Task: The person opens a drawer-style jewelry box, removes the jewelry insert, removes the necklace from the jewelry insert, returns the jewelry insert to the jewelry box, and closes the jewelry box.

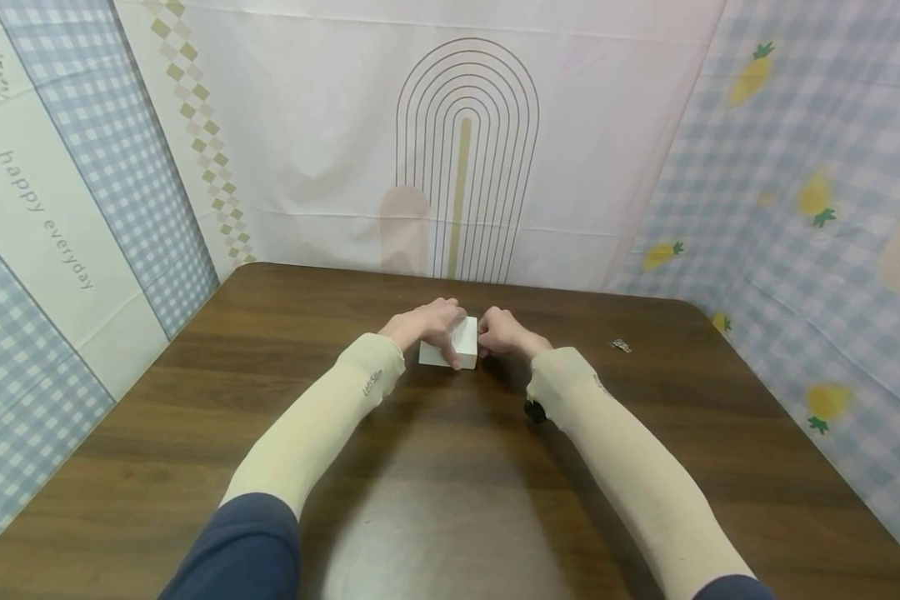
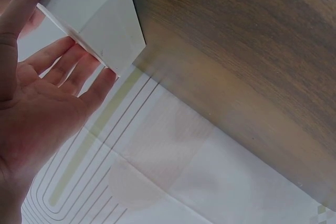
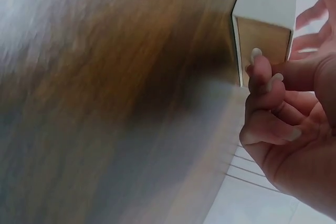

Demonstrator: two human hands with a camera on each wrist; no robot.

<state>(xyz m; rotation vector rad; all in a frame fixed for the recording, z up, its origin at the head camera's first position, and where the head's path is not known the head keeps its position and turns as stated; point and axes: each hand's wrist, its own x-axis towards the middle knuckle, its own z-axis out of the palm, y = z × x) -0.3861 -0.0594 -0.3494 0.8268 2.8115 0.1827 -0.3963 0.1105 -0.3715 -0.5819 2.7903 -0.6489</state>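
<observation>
A small white box (image 1: 465,337) lies on the table, and its right end shows a recessed brown panel (image 3: 262,38) framed by the white walls. My left hand (image 1: 437,327) grips the box from above, with the thumb on the near side. In the left wrist view the fingers of that left hand (image 2: 58,87) reach along the box's far edge. Curled at the brown end, my right hand (image 1: 501,332) pinches there with thumb and fingertips. What lies between those right fingertips (image 3: 256,61) is hidden.
A small silvery item (image 1: 621,345), too small to identify, lies on the brown wooden table (image 1: 330,300) to the right. Behind the table hangs a white cloth (image 1: 307,125) with printed arches. Checked cloth (image 1: 780,192) with pineapples hangs at the right.
</observation>
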